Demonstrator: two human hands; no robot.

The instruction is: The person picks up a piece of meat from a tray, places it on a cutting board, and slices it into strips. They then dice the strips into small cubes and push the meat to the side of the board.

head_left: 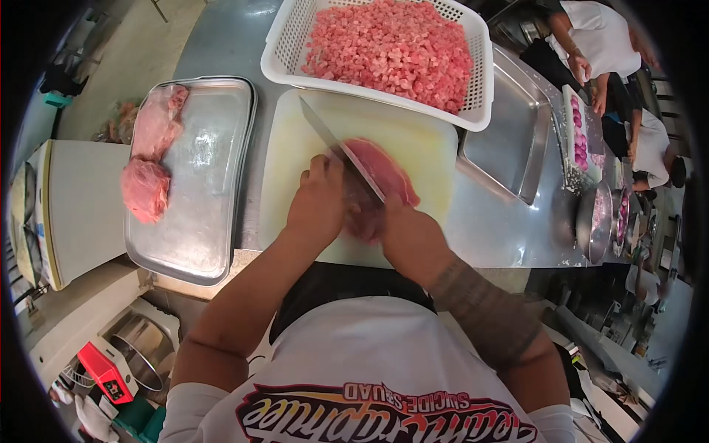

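Note:
A piece of raw meat (385, 168) lies on the pale cutting board (436, 214). Across it runs a long knife (325, 131), its tip pointing to the upper left. My right hand (410, 238) is closed round the handle end of the knife, at the meat's lower right; the handle itself is hidden. On the left side of the meat rests my left hand (319, 198), its fingers bent beside the blade and pressed on the meat.
A white basket (275, 63) of diced meat stands behind the board. Left is a metal tray (203, 177) with raw meat pieces (145, 190). An empty metal pan (509, 133) sits right. Co-workers (602, 40) stand at the far right beside onions (578, 133) and bowls (593, 221).

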